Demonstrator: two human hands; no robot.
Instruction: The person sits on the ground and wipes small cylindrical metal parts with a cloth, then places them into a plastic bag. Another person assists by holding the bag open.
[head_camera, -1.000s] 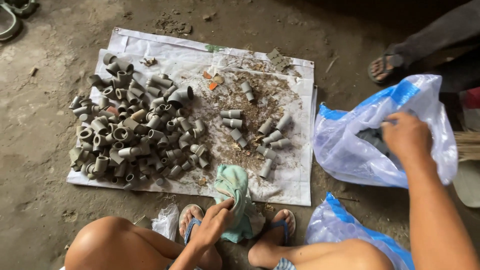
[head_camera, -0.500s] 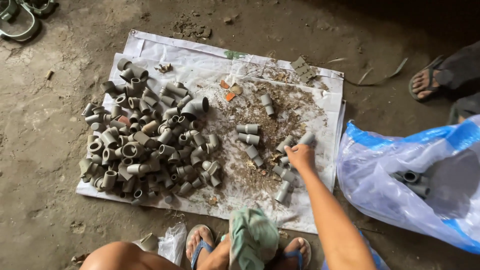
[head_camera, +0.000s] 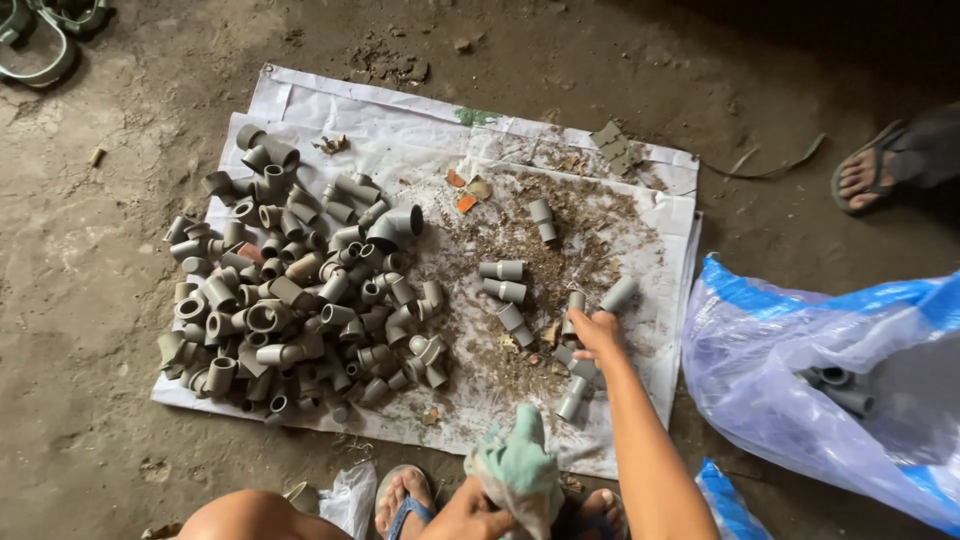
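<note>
Right hand (head_camera: 597, 331) pinches a grey fitting (head_camera: 574, 310) among loose ones, while left hand (head_camera: 478, 515) grips a green rag (head_camera: 520, 467) nearer the feet.

Your right hand (head_camera: 598, 332) closes its fingers around a short grey pipe fitting (head_camera: 575, 305), a stubby dirty tube standing nearly upright just above the knuckles. Just beside the hand to the right, a second grey fitting (head_camera: 619, 294) lies tilted on the littered white sheet (head_camera: 420, 150). Your left hand (head_camera: 470, 515) grips a crumpled green cloth (head_camera: 520, 465), bunched upward above it.
</note>
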